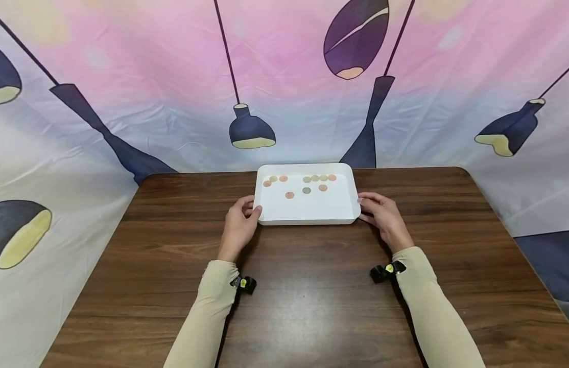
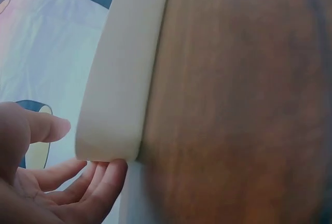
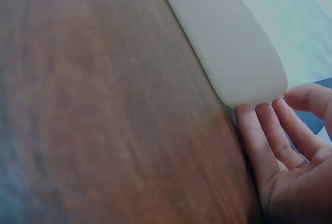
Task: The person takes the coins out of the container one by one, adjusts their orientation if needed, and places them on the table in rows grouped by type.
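A white tray sits at the far side of the table, its long sides running left to right and its far rim overlapping the cloth in the head view; in both wrist views its lower edge lies along the wood.

Ten coins lie in it, mostly in the far half: three grouped at the left, two copper-coloured and one yellowish; a row of four at the right, three yellowish and one copper-coloured at the row's right end; three more nearer the middle, two copper-coloured and one dark greenish; the near part of the tray floor is bare white.

The left hand is at the left end, fingertips against the outer wall, thumb spread apart from them, near the rim; the right hand is at the right end, fingers fairly straight, tips on the end wall, thumb by the rim; I cannot tell how firmly either presses.

The table is dark brown with a streaky grain, a soft glare on its near part; cream sleeves cross it, a small black device at each wrist; behind hangs the cloth, pink, blue and white, printed with dark lamps.
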A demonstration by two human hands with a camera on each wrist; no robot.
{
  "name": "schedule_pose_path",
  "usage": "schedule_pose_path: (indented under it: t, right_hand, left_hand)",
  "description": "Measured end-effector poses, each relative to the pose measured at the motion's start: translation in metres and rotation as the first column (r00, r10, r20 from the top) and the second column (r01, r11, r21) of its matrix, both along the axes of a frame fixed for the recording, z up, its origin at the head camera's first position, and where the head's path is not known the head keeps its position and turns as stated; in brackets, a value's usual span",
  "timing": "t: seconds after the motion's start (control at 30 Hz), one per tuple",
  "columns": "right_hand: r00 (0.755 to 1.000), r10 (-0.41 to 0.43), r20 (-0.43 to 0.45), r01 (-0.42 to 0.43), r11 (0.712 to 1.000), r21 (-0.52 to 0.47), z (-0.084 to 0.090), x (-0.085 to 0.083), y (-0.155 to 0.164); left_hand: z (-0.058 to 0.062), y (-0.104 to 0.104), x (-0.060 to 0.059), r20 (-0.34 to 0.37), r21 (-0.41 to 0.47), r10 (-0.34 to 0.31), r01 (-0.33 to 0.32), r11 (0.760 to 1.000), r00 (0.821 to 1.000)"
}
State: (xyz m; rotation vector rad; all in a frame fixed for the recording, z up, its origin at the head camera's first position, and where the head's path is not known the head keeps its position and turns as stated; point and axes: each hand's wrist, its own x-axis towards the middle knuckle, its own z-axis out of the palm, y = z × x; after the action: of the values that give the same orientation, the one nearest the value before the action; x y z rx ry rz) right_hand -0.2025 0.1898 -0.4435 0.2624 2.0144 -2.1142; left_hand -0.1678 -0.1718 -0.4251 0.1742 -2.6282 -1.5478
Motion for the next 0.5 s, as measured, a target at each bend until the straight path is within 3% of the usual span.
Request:
schedule_pose_path:
  t: [0.13,0.3,0.4,0.5]
  right_hand:
    - [1.0,-0.024,0.005,0.024,1.0,0.005,0.001,-0.001,0.001]
    - [0.999,-0.035,0.013,0.035,0.999,0.008,0.001,-0.001,0.0]
    - [1.0,-0.021,0.017,0.02,1.0,0.014,0.0,-0.002,0.0]
    - [1.0,-0.019,0.019,0.019,0.999,0.025,0.001,-0.004,0.001]
  left_hand:
    - [0.001,0.004,-0.001,-0.018,-0.013,0.011,-0.011,1.0,1.0]
    - [0.009,0.01,-0.004,-0.143,-0.113,0.016,-0.032,0.993,0.99]
    - [0.017,0.018,-0.011,-0.198,-0.17,-0.034,-0.001,0.985,0.98]
    - [0.023,0.029,-0.024,-0.163,-0.205,-0.12,0.085,0.975,0.979]
